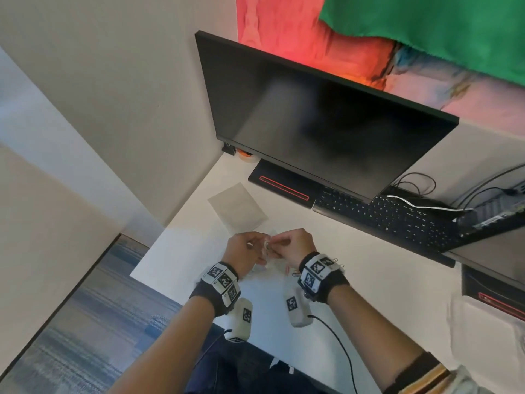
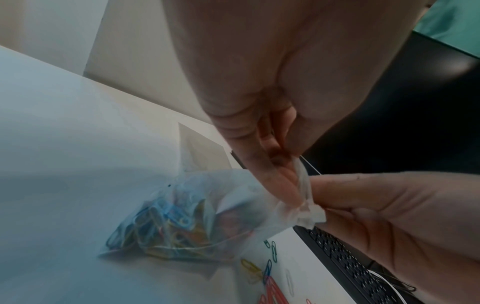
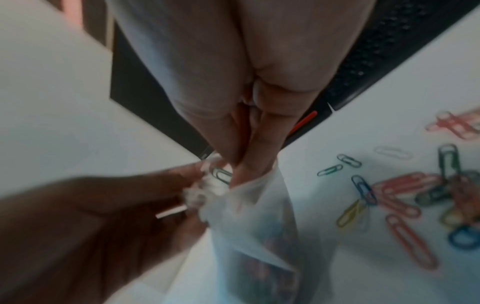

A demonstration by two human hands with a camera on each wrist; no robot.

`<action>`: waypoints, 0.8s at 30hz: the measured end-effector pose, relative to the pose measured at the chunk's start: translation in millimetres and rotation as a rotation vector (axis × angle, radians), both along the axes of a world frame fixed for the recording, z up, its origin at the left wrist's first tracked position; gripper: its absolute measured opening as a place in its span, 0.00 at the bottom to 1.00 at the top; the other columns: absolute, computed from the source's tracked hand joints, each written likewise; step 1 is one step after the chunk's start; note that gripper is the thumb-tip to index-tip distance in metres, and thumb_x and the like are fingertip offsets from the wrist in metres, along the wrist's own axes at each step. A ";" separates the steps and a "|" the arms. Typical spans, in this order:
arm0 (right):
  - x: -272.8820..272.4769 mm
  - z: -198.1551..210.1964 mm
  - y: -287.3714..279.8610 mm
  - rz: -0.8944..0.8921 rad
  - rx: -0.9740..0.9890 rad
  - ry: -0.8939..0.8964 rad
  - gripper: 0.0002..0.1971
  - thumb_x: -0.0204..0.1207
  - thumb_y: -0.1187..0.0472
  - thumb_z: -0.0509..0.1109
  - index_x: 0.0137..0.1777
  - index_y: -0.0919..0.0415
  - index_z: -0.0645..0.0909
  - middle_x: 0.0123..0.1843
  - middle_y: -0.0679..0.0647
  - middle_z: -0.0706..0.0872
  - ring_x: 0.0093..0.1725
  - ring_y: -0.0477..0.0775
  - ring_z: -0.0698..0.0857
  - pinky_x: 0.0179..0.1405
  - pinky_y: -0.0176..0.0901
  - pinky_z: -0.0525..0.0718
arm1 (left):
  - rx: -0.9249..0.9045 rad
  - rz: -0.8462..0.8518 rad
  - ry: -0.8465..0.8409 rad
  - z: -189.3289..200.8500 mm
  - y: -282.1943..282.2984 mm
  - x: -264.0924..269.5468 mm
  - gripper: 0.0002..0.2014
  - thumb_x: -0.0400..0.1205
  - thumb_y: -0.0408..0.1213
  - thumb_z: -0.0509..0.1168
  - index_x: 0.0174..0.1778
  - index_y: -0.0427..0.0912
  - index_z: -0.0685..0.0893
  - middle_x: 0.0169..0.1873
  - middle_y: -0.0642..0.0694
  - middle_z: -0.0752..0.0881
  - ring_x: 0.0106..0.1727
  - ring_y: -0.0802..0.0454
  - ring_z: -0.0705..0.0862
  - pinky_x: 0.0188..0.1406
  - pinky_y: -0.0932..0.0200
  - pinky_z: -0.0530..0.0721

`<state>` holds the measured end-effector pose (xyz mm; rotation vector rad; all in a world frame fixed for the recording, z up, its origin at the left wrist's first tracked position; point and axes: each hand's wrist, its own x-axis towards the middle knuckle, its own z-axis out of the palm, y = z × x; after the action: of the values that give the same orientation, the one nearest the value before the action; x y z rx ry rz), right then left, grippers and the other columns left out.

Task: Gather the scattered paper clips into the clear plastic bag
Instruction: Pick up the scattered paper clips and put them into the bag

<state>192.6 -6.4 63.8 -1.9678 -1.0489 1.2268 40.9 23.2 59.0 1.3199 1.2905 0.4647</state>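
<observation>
The clear plastic bag (image 2: 187, 222) hangs over the white desk, holding several coloured paper clips. My left hand (image 2: 291, 185) pinches its twisted neck, and my right hand (image 2: 319, 205) pinches the crumpled top just beside it. In the head view both hands, left (image 1: 257, 245) and right (image 1: 279, 243), meet above the desk with the bag (image 1: 262, 264) mostly hidden beneath them. The right wrist view shows my right hand (image 3: 241, 168) on the bag's (image 3: 254, 236) mouth, my left hand (image 3: 192, 185) opposite, and a green clip (image 3: 221, 174) at the opening. Loose clips (image 3: 405, 195) lie on the desk to the right.
A dark monitor (image 1: 312, 115) on a black stand (image 1: 281, 186) and a black keyboard (image 1: 383, 217) line the desk's back. A pale flat sheet (image 1: 237, 206) lies behind my hands. Cables (image 1: 426, 200) trail at the right. The desk's left edge (image 1: 147, 251) drops to carpet.
</observation>
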 end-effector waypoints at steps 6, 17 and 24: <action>-3.9 7.9 7.6 0.458 0.026 -0.326 0.11 0.76 0.63 0.67 0.40 0.57 0.92 0.38 0.51 0.91 0.34 0.49 0.87 0.27 0.27 0.83 | -0.002 -0.012 0.011 -2.4 2.6 -4.4 0.13 0.86 0.30 0.61 0.49 0.49 0.90 0.39 0.37 0.91 0.36 0.41 0.92 0.46 0.37 0.91; 45.2 -58.7 22.5 0.472 -0.079 -0.467 0.25 0.86 0.52 0.57 0.81 0.58 0.66 0.82 0.56 0.67 0.80 0.55 0.67 0.79 0.42 0.62 | 0.000 0.088 -0.094 0.0 14.5 -35.1 0.11 0.86 0.29 0.62 0.51 0.44 0.90 0.31 0.46 0.87 0.34 0.41 0.89 0.48 0.39 0.91; 26.9 -99.9 -40.1 0.956 0.059 -0.876 0.33 0.86 0.43 0.45 0.86 0.58 0.45 0.87 0.56 0.41 0.86 0.57 0.45 0.82 0.50 0.44 | 0.011 0.091 -0.110 1.4 14.9 -36.3 0.11 0.86 0.27 0.61 0.54 0.37 0.89 0.32 0.41 0.84 0.30 0.48 0.88 0.41 0.50 0.93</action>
<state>219.5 -46.5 -36.1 -2.0092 -2.6250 0.6283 4.6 38.2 60.4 1.2305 1.2613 0.6007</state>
